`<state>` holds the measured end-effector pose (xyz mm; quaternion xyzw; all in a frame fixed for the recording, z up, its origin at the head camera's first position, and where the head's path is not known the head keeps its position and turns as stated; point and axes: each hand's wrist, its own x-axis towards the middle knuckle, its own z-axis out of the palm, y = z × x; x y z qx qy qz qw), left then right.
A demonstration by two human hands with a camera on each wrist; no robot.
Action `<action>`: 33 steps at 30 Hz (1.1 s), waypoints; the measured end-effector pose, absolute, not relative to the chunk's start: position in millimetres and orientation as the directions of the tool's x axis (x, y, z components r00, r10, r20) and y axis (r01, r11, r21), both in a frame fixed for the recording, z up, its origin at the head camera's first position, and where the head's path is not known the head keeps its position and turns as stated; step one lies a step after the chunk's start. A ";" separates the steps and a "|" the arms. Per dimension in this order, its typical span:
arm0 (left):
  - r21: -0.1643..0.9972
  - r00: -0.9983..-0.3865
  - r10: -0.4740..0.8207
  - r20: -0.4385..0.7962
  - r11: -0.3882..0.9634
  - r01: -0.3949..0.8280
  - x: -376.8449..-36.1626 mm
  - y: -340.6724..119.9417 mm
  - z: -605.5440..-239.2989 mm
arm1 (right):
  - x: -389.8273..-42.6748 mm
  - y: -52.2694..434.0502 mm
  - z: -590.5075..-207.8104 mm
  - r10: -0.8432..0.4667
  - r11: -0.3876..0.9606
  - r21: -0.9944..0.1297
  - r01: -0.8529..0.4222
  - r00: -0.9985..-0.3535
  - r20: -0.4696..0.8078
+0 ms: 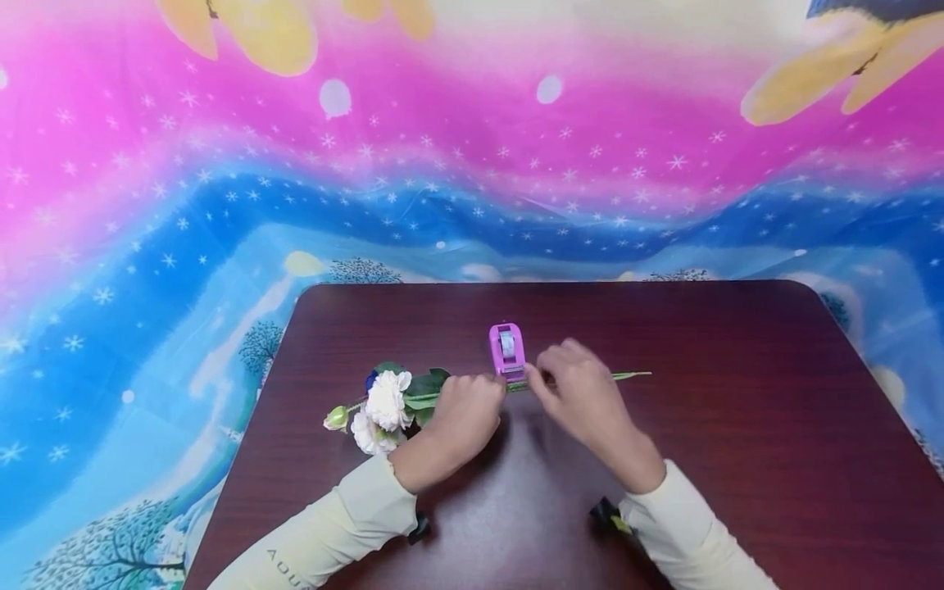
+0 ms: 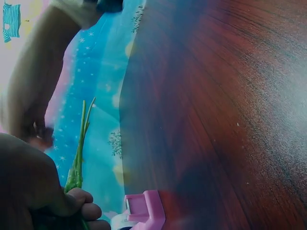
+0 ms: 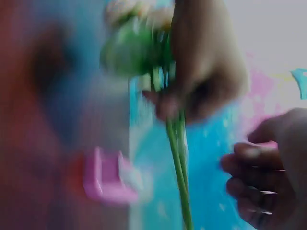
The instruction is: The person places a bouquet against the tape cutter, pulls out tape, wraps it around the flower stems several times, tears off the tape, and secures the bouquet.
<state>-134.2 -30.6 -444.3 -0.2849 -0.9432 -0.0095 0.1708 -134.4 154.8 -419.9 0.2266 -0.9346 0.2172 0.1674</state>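
From the head view, the left hand (image 1: 460, 410) is closed around the green stems (image 1: 590, 378) of a small bunch of white flowers (image 1: 383, 406) just behind the blooms, and holds them across the dark wooden table (image 1: 737, 426). The right hand (image 1: 583, 389) lies over the stems just beside the pink tape dispenser (image 1: 507, 351); whether it pinches anything I cannot tell.

The left wrist view shows the fingers (image 2: 84, 203) curled round the stems (image 2: 79, 153), with the dispenser (image 2: 144, 211) close by. That grip looks firm enough to keep the stems together (a loose hold would probably let them splay).

The right wrist view is blurred. The stems (image 3: 177, 163) run between both hands, and the right hand's fingers (image 3: 252, 167) are curled but off the stems. Any binding should sit close to the left hand's hold, with the stems kept parallel.
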 end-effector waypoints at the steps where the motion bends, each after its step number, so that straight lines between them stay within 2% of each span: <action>1: -0.085 -0.777 0.536 0.330 0.837 0.541 -134.2 -30.5 -444.2 | -140.3 159.6 -418.0 -0.389 0.810 -0.286 -0.512 -0.834 0.392; 3: -0.092 -0.776 0.537 0.331 0.837 0.540 -134.0 -30.4 -444.2 | -151.9 168.2 -416.6 -0.472 0.809 -0.254 -0.531 -0.843 0.259; 5: -0.096 -0.775 0.535 0.336 0.838 0.537 -134.3 -30.5 -444.5 | -161.5 173.8 -418.2 -0.539 0.797 -0.285 -0.533 -0.840 0.063; 7: -0.098 -0.770 0.535 0.346 0.837 0.538 -135.0 -30.4 -444.8 | -168.8 176.3 -421.5 -0.588 0.776 -0.339 -0.532 -0.804 -0.084; 10: -0.105 -0.759 0.541 0.364 0.833 0.543 -136.1 -30.3 -445.8 | -175.6 177.6 -428.7 -0.621 0.757 -0.396 -0.519 -0.761 -0.190; 13: -0.124 -0.747 0.548 0.377 0.829 0.545 -136.6 -30.7 -446.6 | -178.2 178.7 -435.3 -0.650 0.729 -0.390 -0.562 -0.747 -0.140; 20: -0.167 -0.734 0.563 0.381 0.822 0.544 -137.5 -32.6 -446.4 | -178.5 180.1 -446.9 -0.658 0.715 -0.256 -0.651 -0.750 0.070; 26: -0.166 -0.706 0.614 0.352 0.784 0.598 -139.4 -31.3 -443.9 | -175.6 184.5 -455.9 -0.665 0.702 -0.164 -0.693 -0.720 0.197; 29: -0.108 -0.722 0.615 0.316 0.780 0.617 -142.1 -30.0 -439.4 | -174.9 186.8 -459.8 -0.671 0.699 -0.104 -0.707 -0.699 0.247; 33: 0.094 -0.794 0.584 0.168 0.792 0.603 -150.9 -30.5 -428.9 | -175.4 188.2 -465.8 -0.682 0.687 -0.005 -0.726 -0.648 0.339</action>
